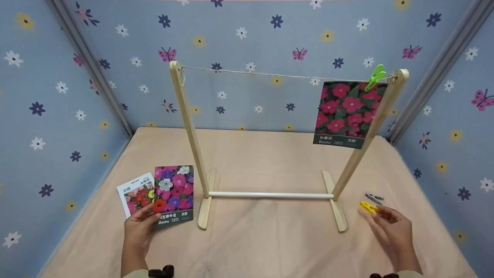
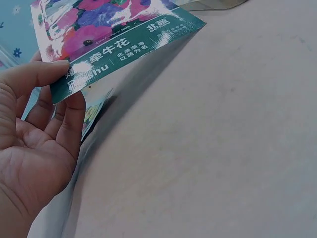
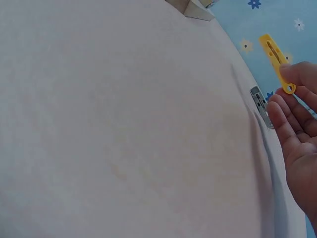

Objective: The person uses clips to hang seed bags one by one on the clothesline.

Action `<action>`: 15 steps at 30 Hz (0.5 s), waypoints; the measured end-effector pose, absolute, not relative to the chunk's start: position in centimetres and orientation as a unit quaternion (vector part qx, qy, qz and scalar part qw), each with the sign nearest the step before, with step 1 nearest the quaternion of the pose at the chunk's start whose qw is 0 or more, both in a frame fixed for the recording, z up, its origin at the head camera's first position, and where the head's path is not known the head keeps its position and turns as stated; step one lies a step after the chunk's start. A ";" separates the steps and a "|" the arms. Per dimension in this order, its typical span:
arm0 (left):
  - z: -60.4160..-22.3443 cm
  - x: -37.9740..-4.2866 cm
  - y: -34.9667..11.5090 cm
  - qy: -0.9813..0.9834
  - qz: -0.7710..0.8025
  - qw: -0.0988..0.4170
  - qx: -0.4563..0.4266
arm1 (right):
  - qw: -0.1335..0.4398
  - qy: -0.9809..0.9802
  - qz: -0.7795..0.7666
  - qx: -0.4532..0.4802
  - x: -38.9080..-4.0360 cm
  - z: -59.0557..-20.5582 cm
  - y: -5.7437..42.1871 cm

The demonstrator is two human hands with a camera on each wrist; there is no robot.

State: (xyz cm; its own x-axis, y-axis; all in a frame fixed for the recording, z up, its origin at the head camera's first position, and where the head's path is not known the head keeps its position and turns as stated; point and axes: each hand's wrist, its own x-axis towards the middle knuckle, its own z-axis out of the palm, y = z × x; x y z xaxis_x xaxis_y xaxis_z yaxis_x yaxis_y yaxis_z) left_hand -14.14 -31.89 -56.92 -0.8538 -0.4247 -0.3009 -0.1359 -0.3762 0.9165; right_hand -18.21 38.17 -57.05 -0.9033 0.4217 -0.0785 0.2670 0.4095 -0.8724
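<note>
The left hand (image 1: 139, 227) pinches the lower left corner of a glossy, dark-green-bordered flower packet (image 1: 179, 193); the right hand (image 1: 398, 227) grips a yellow plastic clothespin (image 1: 368, 207). Near the right hand, a silver-grey clothespin (image 1: 373, 199) lies on the peach cloth-covered bench (image 1: 270, 239); behind the held packet lies a white-bordered flower packet (image 1: 129, 197). Beyond, a pink-flowered packet (image 1: 349, 112) hangs by a lime-green clothespin (image 1: 375, 78) from the string (image 1: 266, 74) of a pale wooden frame (image 1: 189, 127). Seemingly one packet is done, two left.
</note>
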 end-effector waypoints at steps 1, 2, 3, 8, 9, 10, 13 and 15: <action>-56.9 -14.1 -31.9 -0.547 -0.792 0.093 0.255 | 0.081 -0.832 0.510 -0.204 -18.2 -56.9 38.2; -56.8 -14.1 -32.0 -0.541 -0.796 0.097 0.254 | 0.084 -0.825 0.522 -0.202 -18.1 -56.8 38.2; -56.8 -14.1 -32.0 -0.537 -0.798 0.100 0.256 | 0.088 -0.816 0.535 -0.199 -18.1 -56.7 38.3; -56.5 -14.0 -32.1 -0.511 -0.811 0.104 0.266 | 0.107 -0.781 0.587 -0.183 -17.8 -55.9 38.4; -56.4 -14.0 -32.1 -0.508 -0.812 0.107 0.266 | 0.115 -0.774 0.597 -0.177 -17.7 -55.8 38.4; -56.3 -14.1 -32.1 -0.503 -0.815 0.110 0.265 | 0.122 -0.768 0.605 -0.171 -17.6 -55.6 38.3; -56.0 -14.1 -32.2 -0.488 -0.825 0.120 0.258 | 0.146 -0.747 0.632 -0.150 -17.5 -55.2 38.2; -55.7 -14.2 -32.2 -0.476 -0.833 0.129 0.252 | 0.157 -0.734 0.646 -0.138 -17.5 -54.9 38.1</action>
